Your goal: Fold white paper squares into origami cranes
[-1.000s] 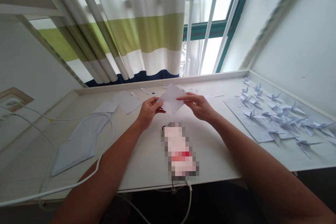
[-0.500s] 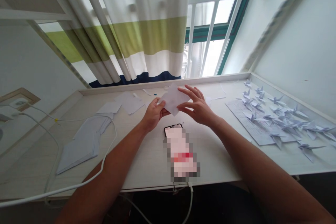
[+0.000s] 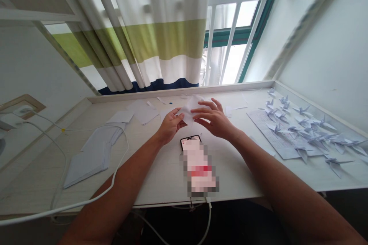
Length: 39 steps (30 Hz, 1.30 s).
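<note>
A white sheet of paper (image 3: 188, 111) is held up above the desk between my two hands. My left hand (image 3: 171, 122) pinches its left corner, thumb in front and fingers behind. On the right side, my right hand (image 3: 211, 116) touches the paper with its fingers partly spread and bent across it; some fingertips are hard to make out against the sheet. Below the hands lies a phone (image 3: 191, 141) with its screen lit and mostly blurred, a white cable plugged into its near end.
Several folded paper cranes (image 3: 313, 134) stand at the right, some on a printed sheet (image 3: 258, 126). Stacked white paper (image 3: 86, 166) lies at the left, crossed by a white cable (image 3: 126, 141). Paper scraps (image 3: 143, 111) lie near the back. A curtain (image 3: 163, 38) hangs behind the desk (image 3: 161, 183).
The paper was a flat diamond facing me; now it is tilted and bent, its top lower. My right fingers have moved further across it. My left hand keeps its pinch.
</note>
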{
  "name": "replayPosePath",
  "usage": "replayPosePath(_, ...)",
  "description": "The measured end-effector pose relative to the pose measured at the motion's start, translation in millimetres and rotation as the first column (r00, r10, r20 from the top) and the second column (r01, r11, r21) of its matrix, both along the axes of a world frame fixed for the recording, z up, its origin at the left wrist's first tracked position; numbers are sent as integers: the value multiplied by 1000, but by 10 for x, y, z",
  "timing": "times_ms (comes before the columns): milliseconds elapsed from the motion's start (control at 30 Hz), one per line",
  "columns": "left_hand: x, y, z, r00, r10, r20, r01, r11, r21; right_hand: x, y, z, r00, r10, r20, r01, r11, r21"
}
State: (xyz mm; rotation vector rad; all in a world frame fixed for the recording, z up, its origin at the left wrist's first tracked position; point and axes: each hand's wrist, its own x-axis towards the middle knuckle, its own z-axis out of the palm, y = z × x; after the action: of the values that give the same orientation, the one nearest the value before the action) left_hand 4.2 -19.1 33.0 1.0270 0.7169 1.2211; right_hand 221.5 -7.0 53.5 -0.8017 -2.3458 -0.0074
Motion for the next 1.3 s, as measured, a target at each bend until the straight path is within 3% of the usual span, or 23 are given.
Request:
replayPosePath(200, 17, -45, 19, 1000, -13, -21, 12, 1000, -9, -16, -2, -34, 981, -85, -177, 81, 996, -32)
replayPosePath(600, -28, -78, 59, 969, -12, -249, 48, 989, 140, 26, 20, -93, 986, -39, -162, 2, 975, -221)
replayPosePath(767, -33, -48, -11, 890, 122, -440, -52, 984, 169, 33, 24, -98, 983, 21, -182, -68, 963, -259)
replayPosePath(933, -22, -55, 24, 911, 242, -333, -173, 959, 223, 38, 60, -91, 939, -91, -333, -49, 920, -390)
replayPosePath(1100, 33, -87, 64, 929, 240, -281, -182, 959, 217, 21, 112, -91, 859, -112, -499, -210, 813, -544)
replayPosePath(1300, 38, -75, 34, 919, 278, -280, -230, 954, 191, -21, 100, -81, 816, -164, -554, -182, 838, -515)
